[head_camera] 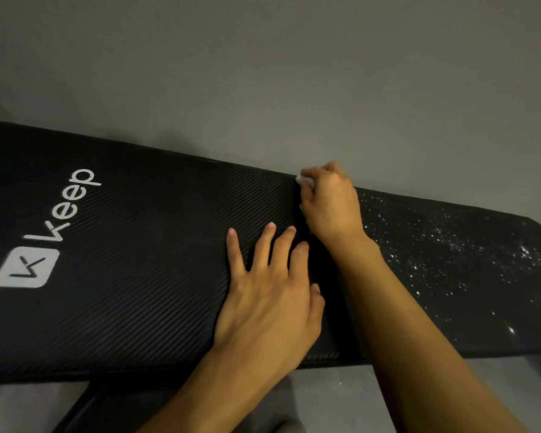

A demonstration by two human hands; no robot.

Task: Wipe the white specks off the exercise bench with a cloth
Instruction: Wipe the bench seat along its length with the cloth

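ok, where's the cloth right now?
Head view, right of centre: the cloth is bunched in the right hand at the far edge of the bench, by the wall, just left of the specks.

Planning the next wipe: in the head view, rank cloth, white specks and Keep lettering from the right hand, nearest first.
1. cloth: held in the right hand itself.
2. white specks: just to its right.
3. Keep lettering: far left.
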